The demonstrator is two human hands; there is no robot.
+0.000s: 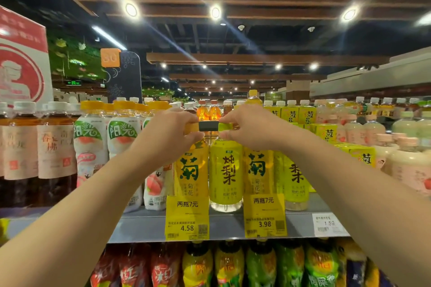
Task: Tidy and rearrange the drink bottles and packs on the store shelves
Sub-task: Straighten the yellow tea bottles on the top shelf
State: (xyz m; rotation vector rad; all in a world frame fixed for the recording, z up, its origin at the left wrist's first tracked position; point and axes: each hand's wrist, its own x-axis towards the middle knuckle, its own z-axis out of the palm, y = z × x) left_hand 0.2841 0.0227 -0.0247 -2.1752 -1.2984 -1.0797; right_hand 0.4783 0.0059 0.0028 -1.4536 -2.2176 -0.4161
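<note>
On the top shelf [149, 228] stand yellow and green tea bottles in front of me. My left hand [168, 133] grips the yellow cap of the yellow chrysanthemum bottle [191, 170]. My right hand [247, 128] pinches the green cap of the green pear bottle [225, 172] beside it. A small dark block [208, 126] shows between the two caps. Another yellow bottle [257, 170] and a second green one [296, 179] stand to the right. Both held bottles stand upright on the shelf.
White peach-drink bottles [121, 137] and brown tea bottles [56, 147] fill the shelf's left side. Yellow drink cartons [326, 133] and pale pink bottles [405, 165] stand at the right. Yellow price tags [187, 219] hang off the shelf edge. More bottles [229, 265] fill the shelf below.
</note>
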